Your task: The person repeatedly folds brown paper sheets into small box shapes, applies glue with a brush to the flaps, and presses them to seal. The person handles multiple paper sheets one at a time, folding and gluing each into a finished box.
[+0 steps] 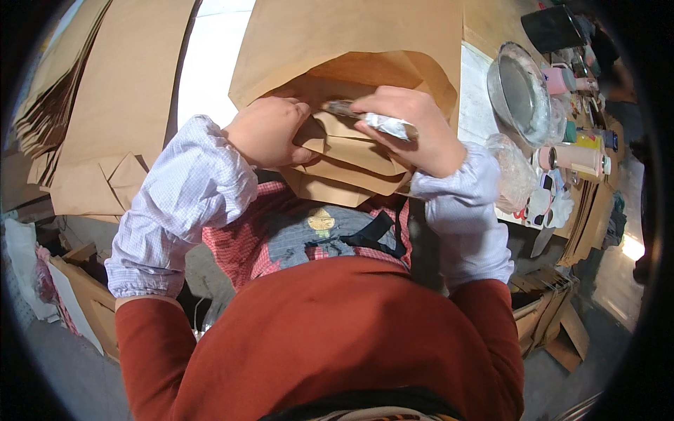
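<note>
Over at the table [208, 67], 1 large brown paper bag [351, 31] is being worked on, laid directly in front of the body with its wide mouth gaping toward the wearer. 2 hands are brought to that opening. By the right hand [407, 116], 1 brush [390, 125] is gripped — fingers and thumb clamped about its white-wrapped handle, its dark tip pointed leftward over the folded paper inside the mouth. Whether the paper is touched by that tip cannot be told.

On the other side, the left hand [270, 132] is set against the bag's left edge. Its thumb and forefinger are seen apart, the thumb laid on a folded flap [361, 151]; the other fingertips are hidden, so whether paper is pinched between them cannot be told.

Now the count: 1 metal basin [516, 84] is found to the right, 1 black container [552, 29] beyond it, and 1 clear plastic bag [511, 170] just below it. At least 2 pinkish containers [558, 81] are stood nearby. At far left, a stack of brown paper [130, 91] is fanned out — its layers overlapped too closely to be counted.
</note>
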